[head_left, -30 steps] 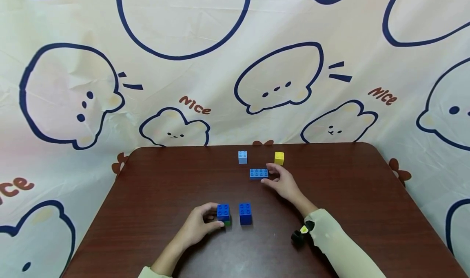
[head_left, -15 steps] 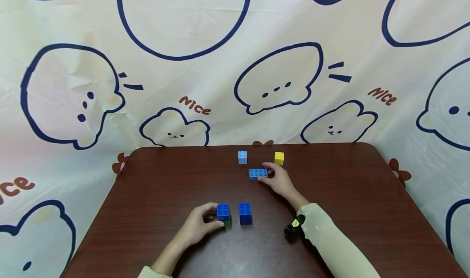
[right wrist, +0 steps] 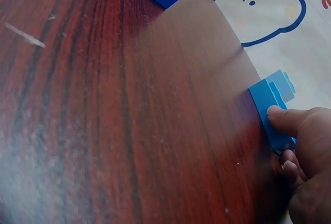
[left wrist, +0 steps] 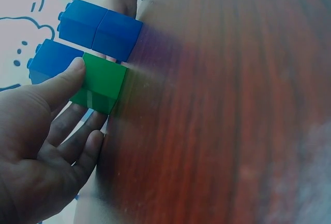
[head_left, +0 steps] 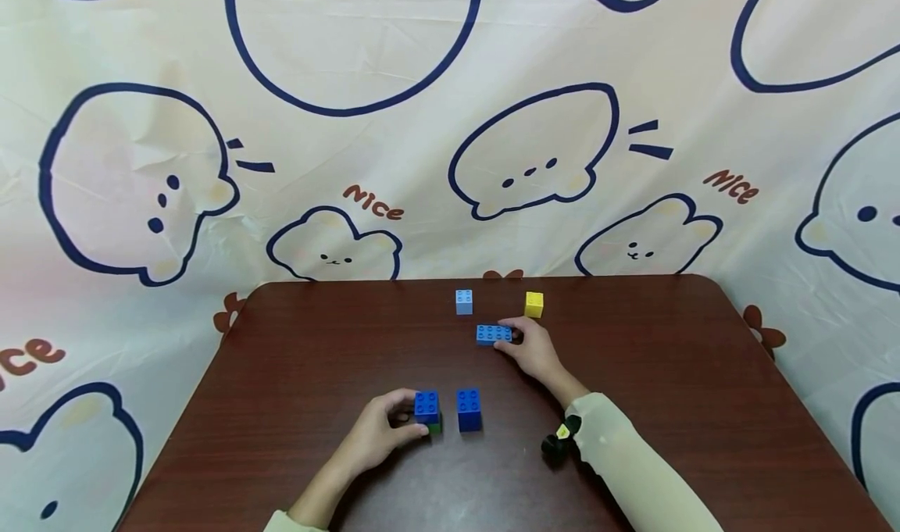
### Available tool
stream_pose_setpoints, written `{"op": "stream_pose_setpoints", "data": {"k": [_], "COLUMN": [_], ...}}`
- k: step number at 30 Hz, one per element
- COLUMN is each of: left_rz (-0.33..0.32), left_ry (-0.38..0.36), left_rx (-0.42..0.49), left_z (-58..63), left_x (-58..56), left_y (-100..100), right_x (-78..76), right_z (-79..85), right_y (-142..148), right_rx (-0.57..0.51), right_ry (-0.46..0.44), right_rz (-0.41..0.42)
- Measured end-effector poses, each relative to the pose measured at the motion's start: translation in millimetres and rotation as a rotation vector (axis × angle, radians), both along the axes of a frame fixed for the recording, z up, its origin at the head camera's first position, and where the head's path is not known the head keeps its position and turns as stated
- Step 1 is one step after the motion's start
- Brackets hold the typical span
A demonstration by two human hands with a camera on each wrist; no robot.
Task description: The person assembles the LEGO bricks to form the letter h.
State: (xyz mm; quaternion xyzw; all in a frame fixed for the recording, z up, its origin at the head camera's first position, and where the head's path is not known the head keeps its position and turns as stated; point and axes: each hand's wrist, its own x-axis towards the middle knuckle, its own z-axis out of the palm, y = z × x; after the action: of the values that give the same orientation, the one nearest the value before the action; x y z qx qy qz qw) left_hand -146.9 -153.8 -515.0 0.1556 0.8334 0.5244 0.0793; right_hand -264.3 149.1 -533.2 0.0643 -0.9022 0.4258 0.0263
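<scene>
My left hand (head_left: 380, 429) grips a two-brick stack between thumb and fingers: a dark blue brick (head_left: 426, 407) on top of a green brick (left wrist: 105, 81). Just right of it, a little apart, stands a stack of two dark blue bricks (head_left: 469, 410). Farther back, my right hand (head_left: 536, 352) pinches the right end of a long light-blue brick (head_left: 494, 334), thumb on the near side and a finger on the far side. The right wrist view shows that thumb pressed on the long brick (right wrist: 268, 115); the other fingers are partly hidden.
A small pale-blue brick (head_left: 464, 302) stands near the table's far edge, with a yellow brick (head_left: 533, 305) to its right, just beyond the right hand. A dark hair-tie-like thing (head_left: 558, 442) hangs at the right wrist. A printed cloth (head_left: 422, 149) rises behind the brown table (head_left: 316, 344).
My right hand has moved slightly left and its fingers have closed on the end of the long light-blue brick. The left hand and its stack have stayed in place.
</scene>
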Motion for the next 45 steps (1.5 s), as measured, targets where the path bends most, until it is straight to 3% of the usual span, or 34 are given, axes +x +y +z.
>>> {"op": "stream_pose_setpoints", "data": {"k": [20, 30, 45], "left_rz": [0.008, -0.003, -0.002], "left_ry": [-0.002, -0.026, -0.020], "left_rx": [-0.014, -0.048, -0.052], "left_z": [-0.7, 0.4, -0.8], "left_x": [-1.0, -0.2, -1.3], "left_y": [1, -1, -2], "right_x": [12.9, 32.6, 64.2], "right_z": [9.9, 20.8, 52.2], "right_y": [11, 22, 21], "right_rx": [0.022, 0.037, 0.026], "right_ry": [0.034, 0.076, 0.163], "right_rz": [0.032, 0.081, 0.180]}}
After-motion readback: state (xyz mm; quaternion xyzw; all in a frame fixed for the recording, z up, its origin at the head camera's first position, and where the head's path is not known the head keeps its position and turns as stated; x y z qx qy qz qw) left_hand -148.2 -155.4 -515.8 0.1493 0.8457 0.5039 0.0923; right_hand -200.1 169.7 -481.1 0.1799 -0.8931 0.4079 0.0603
